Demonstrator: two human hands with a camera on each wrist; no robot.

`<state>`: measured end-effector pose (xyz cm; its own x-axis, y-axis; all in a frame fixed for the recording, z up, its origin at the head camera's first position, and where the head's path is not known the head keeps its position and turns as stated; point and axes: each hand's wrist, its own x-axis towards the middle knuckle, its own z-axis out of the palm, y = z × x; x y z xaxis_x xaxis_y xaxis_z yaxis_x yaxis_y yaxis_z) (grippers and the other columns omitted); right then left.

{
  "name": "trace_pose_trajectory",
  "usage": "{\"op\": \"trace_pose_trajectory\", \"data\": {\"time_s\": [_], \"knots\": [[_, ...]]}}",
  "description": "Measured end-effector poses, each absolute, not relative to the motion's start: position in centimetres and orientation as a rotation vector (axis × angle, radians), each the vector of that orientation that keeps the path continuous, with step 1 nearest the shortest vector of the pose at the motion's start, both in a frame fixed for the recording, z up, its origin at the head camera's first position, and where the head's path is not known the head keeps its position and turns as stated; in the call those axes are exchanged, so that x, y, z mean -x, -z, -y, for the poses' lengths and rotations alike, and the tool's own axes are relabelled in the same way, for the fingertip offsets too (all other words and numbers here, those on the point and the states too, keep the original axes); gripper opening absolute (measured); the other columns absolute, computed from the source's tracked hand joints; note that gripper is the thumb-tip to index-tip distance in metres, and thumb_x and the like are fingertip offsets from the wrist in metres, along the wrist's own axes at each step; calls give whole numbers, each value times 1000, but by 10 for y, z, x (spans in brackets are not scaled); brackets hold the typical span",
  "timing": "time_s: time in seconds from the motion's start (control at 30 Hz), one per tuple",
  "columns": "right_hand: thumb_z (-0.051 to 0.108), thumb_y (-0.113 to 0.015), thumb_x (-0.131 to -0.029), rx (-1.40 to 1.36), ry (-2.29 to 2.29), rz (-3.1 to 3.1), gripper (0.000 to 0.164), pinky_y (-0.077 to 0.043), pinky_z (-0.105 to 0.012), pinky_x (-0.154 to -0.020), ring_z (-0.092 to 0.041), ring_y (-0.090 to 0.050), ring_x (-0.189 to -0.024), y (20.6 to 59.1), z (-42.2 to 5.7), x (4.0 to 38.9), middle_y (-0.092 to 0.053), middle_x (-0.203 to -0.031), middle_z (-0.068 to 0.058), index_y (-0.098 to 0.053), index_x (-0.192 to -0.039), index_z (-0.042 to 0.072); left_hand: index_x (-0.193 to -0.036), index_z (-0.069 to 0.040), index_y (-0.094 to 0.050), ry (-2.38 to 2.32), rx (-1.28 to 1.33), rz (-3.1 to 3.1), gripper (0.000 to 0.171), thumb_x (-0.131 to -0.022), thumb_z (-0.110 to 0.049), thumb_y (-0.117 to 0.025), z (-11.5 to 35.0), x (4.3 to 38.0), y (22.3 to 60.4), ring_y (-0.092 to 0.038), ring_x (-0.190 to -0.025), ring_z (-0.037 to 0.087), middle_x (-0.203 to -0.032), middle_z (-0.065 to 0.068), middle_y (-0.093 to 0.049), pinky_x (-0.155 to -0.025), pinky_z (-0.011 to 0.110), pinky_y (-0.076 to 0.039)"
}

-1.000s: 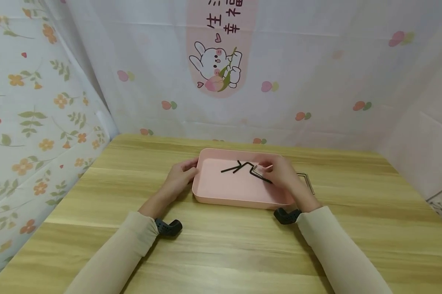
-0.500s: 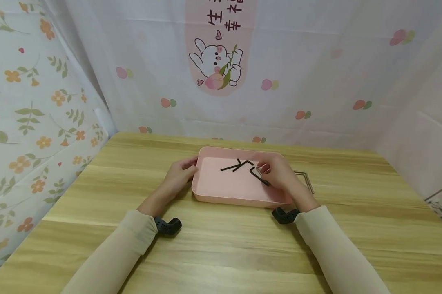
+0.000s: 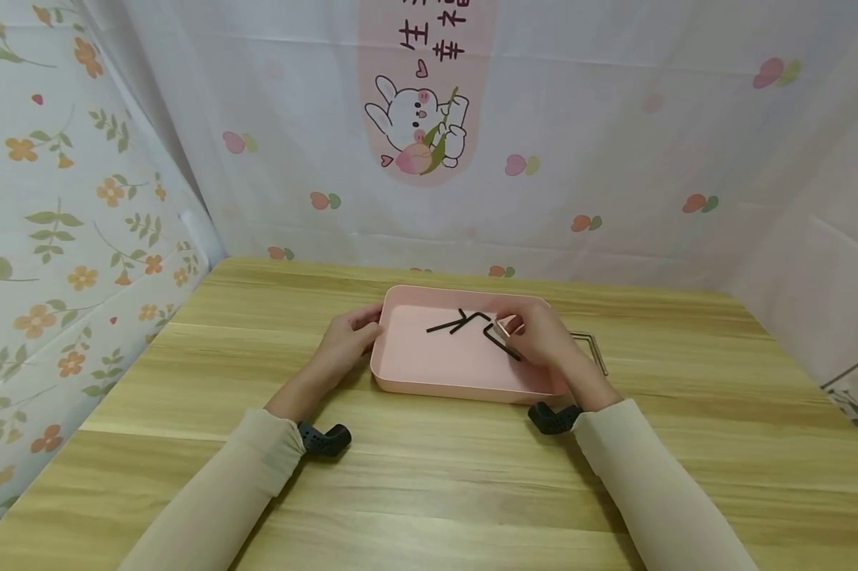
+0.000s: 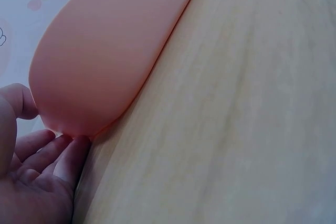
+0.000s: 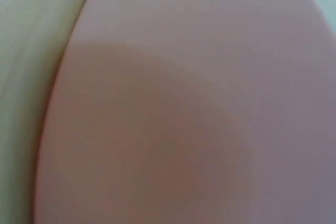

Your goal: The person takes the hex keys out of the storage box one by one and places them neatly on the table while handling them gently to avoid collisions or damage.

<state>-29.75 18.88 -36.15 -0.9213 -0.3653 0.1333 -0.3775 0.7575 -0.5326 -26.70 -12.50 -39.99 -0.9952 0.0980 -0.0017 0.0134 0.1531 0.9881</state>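
A shallow pink tray (image 3: 436, 388) lies on the wooden table in the head view. Its left rim is held by my left hand (image 3: 345, 339), thumb at the rim and fingers against the outer wall, as the left wrist view also shows. Over the right part of the tray, my right hand (image 3: 543, 337) pinches a small silver hex key (image 3: 502, 327), mostly covered by the fingers. A black hex key (image 3: 502, 345) lies just below those fingertips. More black hex keys (image 3: 460, 320) lie crossed near the tray's middle. The right wrist view holds only blurred tray wall, without the hand.
Silver hex keys (image 3: 597, 353) lie on the table (image 3: 429, 492) just right of the tray, partly behind the right wrist. A patterned white curtain (image 3: 579, 119) hangs behind the table, and a floral one (image 3: 65, 238) on the left.
The silver hex key lay along the black one a second ago; it now sits tilted up between my right fingertips. The left hand stays at the tray's rim.
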Motion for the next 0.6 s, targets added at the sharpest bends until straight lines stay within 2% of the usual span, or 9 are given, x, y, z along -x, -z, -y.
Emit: {"op": "trace_pose_trajectory", "data": {"time_s": [0.13,0.23,0.3,0.47,0.6], "knots": [[10,-63,-97,-635,-913,2919,34,-54,-32,-68,-29,-68,-95,357,-189,296,-71,-115,-17,-69,-131,12,-153,-1,-42,-2008,-111,-2322,54,-99,-8,-48,125,267,400,-51,-139,30,-152,19,-51,-114,43,-45],[7,-60,-96,-602,-940,2948,36,-49,-29,-65,-29,-66,-96,351,-191,292,-70,-110,-17,-68,-131,11,-153,-1,-42,-2013,-114,-2316,54,-99,-8,-48,125,266,400,-51,-140,30,-152,19,-50,-115,43,-44],[6,-58,-97,-561,-974,2974,39,-48,-29,-61,-29,-65,-90,345,-193,289,-69,-106,-18,-65,-134,9,-153,-1,-42,-2011,-116,-2320,54,-99,-8,-49,125,266,400,-51,-140,30,-152,19,-51,-115,43,-44],[4,-56,-97,-488,-1042,2993,42,-47,-28,-56,-28,-64,-72,334,-199,282,-67,-109,-23,-59,-139,3,-152,0,-43,-2005,-127,-2335,54,-99,-8,-49,126,267,401,-50,-140,30,-151,20,-51,-115,43,-44],[3,-56,-97,-456,-1030,2991,40,-47,-28,-56,-24,-63,-66,327,-205,279,-67,-111,-25,-61,-137,2,-153,-1,-42,-2006,-126,-2326,54,-99,-8,-49,127,267,400,-49,-141,30,-152,20,-50,-116,44,-43]]}}
